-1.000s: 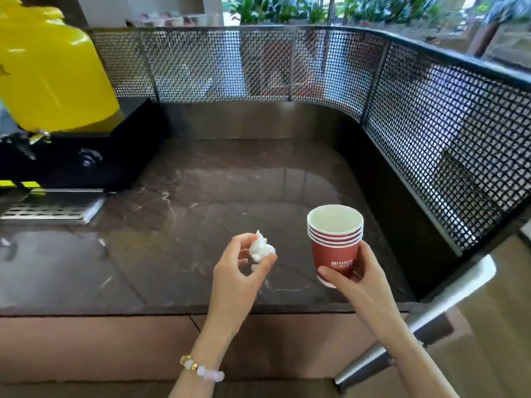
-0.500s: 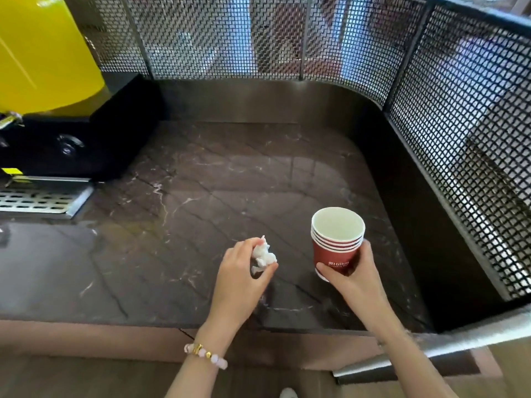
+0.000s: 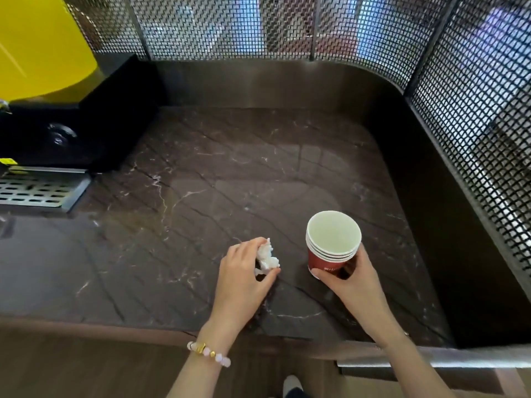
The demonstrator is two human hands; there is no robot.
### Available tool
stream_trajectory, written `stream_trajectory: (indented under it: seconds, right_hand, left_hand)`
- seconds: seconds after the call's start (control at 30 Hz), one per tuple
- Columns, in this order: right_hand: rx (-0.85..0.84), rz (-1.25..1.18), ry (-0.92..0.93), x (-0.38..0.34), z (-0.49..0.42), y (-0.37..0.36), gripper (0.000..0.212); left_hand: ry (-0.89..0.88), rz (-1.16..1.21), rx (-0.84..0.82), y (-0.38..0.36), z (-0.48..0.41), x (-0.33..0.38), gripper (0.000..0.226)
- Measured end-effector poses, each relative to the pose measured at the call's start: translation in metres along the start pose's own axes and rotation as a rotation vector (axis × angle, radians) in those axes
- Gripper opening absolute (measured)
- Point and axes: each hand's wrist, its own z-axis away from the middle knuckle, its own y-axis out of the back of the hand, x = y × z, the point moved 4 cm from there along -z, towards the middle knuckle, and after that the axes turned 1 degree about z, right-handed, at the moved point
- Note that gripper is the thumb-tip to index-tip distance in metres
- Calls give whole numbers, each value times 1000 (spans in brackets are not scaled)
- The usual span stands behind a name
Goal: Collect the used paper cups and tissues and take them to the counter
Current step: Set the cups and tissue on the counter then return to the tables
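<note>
My right hand (image 3: 349,280) grips a stack of several nested red paper cups (image 3: 332,245) with pale insides, held upright just over the dark marble counter (image 3: 201,196) near its front right. My left hand (image 3: 242,278) pinches a crumpled white tissue (image 3: 267,258) between thumb and fingers, low over the counter to the left of the cups. I cannot tell whether the cups or the tissue touch the counter.
A yellow drink dispenser (image 3: 43,44) on a black base (image 3: 80,130) stands at the back left, with a metal drip tray (image 3: 37,191) in front of it. Black mesh fencing (image 3: 474,110) walls the counter at the back and right.
Both hands have lowered toward the counter with the tissue and the cup stack still held. My view has tilted further down.
</note>
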Motion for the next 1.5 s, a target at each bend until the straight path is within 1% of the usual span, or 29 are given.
stream_trajectory:
  seconds: [0.17, 0.4, 0.67, 0.83, 1.03, 1.17, 1.33, 1.5]
  right_hand:
    - [-9, -45, 16, 1, -1, 1, 73]
    - [-5, -33, 45, 5, -1, 0, 74]
    - [-39, -26, 53, 4, 1, 2, 78]
    - [-98, -37, 44, -2, 5, 6, 85]
    - [-106, 12, 88, -15, 16, 19, 97]
    - [-28, 154, 147, -26, 25, 34, 98]
    - [120, 404, 296, -54, 43, 47, 81]
    - [242, 562, 422, -78, 62, 54, 71]
  left_hand:
    - [-1, -13, -34, -5, 0, -4, 53]
    - [-6, -26, -41, -7, 2, -6, 57]
    - [-22, -42, -74, -7, 5, -4, 62]
    - [-23, -63, -93, -6, 7, -1, 66]
    - [-46, -90, -77, 3, 11, 10, 70]
    - [-85, -119, -17, 18, 14, 26, 65]
    - [-171, -202, 103, 43, 25, 52, 50]
    - [-249, -298, 187, 62, 36, 70, 45]
